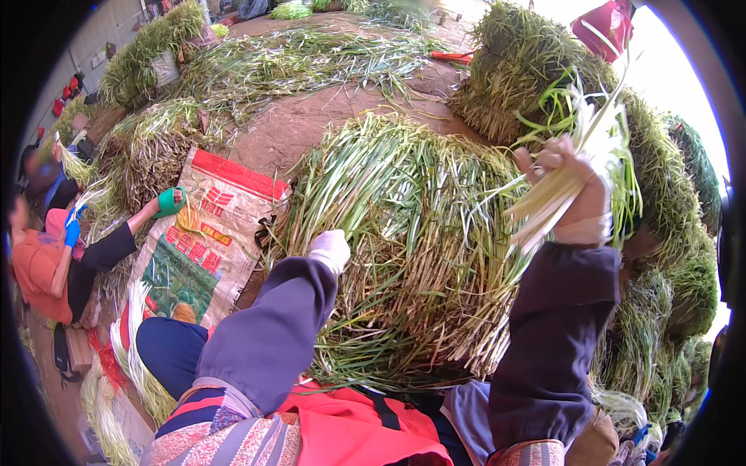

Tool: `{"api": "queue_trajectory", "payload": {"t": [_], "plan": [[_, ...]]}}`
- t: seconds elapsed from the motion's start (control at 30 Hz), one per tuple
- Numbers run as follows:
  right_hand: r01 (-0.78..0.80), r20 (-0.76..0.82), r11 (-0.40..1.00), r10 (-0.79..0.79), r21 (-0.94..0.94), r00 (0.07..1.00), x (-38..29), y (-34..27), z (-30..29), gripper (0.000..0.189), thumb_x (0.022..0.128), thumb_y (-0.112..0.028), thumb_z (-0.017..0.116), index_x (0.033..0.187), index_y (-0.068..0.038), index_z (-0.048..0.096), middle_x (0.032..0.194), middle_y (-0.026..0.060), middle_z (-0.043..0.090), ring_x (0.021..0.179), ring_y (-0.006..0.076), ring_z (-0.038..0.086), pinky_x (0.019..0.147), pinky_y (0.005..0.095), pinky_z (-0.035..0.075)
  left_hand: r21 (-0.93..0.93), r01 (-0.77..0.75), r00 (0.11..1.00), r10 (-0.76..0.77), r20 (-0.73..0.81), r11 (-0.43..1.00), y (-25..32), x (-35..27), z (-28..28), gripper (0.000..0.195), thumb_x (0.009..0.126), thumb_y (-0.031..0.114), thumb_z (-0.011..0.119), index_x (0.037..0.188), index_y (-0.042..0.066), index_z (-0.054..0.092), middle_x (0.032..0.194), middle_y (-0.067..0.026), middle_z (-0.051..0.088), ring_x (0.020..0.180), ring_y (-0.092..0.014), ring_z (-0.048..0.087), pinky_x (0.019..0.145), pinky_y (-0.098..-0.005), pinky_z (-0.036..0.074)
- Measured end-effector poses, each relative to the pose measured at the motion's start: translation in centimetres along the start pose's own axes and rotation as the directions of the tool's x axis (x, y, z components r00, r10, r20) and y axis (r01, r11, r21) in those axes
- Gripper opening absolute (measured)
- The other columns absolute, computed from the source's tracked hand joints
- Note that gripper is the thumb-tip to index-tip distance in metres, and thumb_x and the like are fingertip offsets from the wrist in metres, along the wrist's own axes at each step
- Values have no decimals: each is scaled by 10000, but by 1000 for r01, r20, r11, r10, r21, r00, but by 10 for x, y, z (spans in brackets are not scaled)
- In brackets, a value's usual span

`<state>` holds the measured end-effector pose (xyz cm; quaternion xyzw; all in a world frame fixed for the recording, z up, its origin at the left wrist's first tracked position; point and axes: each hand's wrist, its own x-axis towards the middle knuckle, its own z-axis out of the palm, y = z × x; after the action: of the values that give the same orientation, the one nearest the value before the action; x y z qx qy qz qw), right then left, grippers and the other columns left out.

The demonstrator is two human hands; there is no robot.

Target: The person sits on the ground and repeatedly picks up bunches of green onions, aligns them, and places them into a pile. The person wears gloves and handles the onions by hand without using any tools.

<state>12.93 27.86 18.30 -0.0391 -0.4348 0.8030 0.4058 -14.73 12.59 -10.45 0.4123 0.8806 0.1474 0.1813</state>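
Observation:
A large heap of long green stalks with pale brown ends (431,233) lies in front of me. My left hand (330,250), in a whitish glove, is closed at the heap's left side, against the green leaves; whether stalks are inside the fist is hidden. Raised at the right, my right hand (568,166) grips a bunch of pale stalks with green leaves (594,137), slightly blurred. Its fingers wrap the bunch, and white wrapping shows at the wrist. Left of the heap, a printed woven sack (204,244) lies flat on the ground.
Two people (44,262) sit at the far left, one with a blue glove (72,230); a foot in a green sandal (169,203) rests by the sack. Bundled stalks (524,70) stand at the right, more stalks (280,64) lie behind, and pale bunches (105,413) lie lower left.

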Motion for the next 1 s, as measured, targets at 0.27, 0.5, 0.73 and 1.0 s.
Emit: {"api": "queue_trajectory", "payload": {"t": [0.27,0.5,0.73,1.0], "plan": [[-100,-171,765,266,636,949,-80,135,-36,165,783,-14,530,948,-17,535,891,112,586,608,124,533,596,317,493,-903,91,860,424,284,421,-12,-78,-81,238,802,89,632,1027,12,621,816,-9,643,566,-57,530,488,-187,409],[-134,-216,831,290,540,932,-113,176,-16,167,820,-67,526,975,-14,498,689,43,503,489,111,378,492,263,344,-831,99,827,419,375,548,-5,-119,-61,228,816,101,649,1011,-13,620,740,-33,644,576,-73,567,527,-215,450],[-283,-463,895,425,345,778,-138,198,-10,226,816,-78,556,1032,-27,510,762,42,540,530,117,435,514,273,391,-732,80,850,338,405,676,-8,-139,-40,164,876,137,576,937,-3,634,706,-27,642,550,-82,594,515,-218,484],[-433,-703,884,419,173,574,-156,241,1,433,755,-48,623,1172,-29,507,853,63,598,515,123,495,481,264,436,-674,-88,885,368,285,733,-4,-174,-36,168,887,114,535,972,0,624,673,-32,633,571,-90,605,542,-236,478]]}}
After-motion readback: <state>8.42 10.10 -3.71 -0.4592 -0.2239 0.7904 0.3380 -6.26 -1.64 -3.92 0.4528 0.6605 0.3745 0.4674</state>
